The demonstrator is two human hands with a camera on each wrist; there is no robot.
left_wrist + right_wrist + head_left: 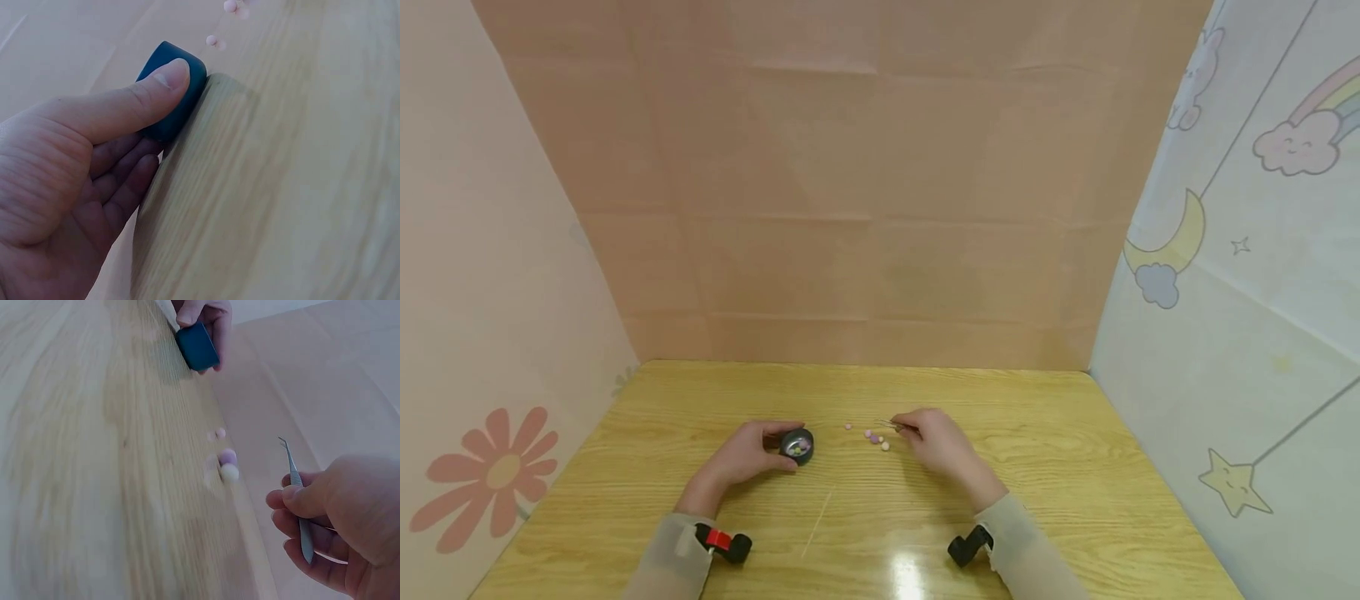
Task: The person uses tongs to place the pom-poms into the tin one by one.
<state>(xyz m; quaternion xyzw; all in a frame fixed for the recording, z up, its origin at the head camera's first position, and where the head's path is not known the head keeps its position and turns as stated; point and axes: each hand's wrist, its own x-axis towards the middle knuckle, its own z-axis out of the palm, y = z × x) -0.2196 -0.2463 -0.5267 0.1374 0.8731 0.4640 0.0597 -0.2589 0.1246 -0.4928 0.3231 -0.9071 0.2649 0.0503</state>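
The work in hand looked like picking up small balls with tweezers (295, 478) and gathering them in the dark cup (199, 347), where a few coloured balls (797, 451) already lay. The cup sat at the left hand (741, 454), whose thumb and fingers pinched its wall from opposite sides. On the counter (1037, 467), right of the cup, were a lone pink ball (848, 427) and, farther right, a loose cluster including a purple ball (874, 439) and a cream ball (885, 447). Beyond these, on the same side of the cup, the right hand (942, 443) pinched the tweezers between thumb and fingers; their tips appeared slightly parted, with no ball visible between them. The next move probably called for lowering those tips around one ball and squeezing lightly.
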